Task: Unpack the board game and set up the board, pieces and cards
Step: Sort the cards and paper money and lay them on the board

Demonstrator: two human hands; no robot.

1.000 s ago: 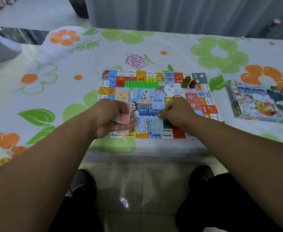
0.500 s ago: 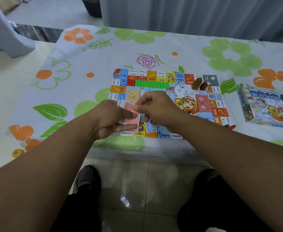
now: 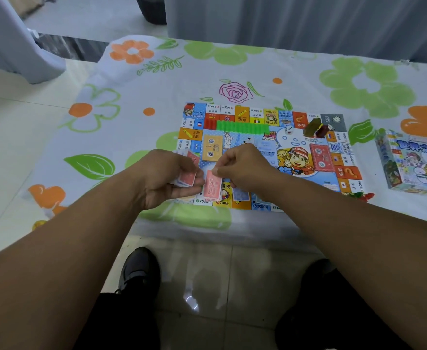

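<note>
The right hand [image 3: 242,165] pinches the far end of a red note [image 3: 211,188], whose long axis runs almost straight away from the person, over the near-left edge of the board [image 3: 295,157] and beside a blue note [image 3: 241,195]. The left hand [image 3: 167,178] curls round a stack of notes [image 3: 187,176] just left of it. Farther back on the board sit an orange card pile [image 3: 211,147], a green row of houses [image 3: 242,127], a die [image 3: 288,130] and a red card pile [image 3: 321,157], and the game box [image 3: 414,162] lies well apart on the right

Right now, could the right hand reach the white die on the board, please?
Probably yes: the die sits just beyond the right hand with only flat board between, though its fingers pinch a red card.
</note>
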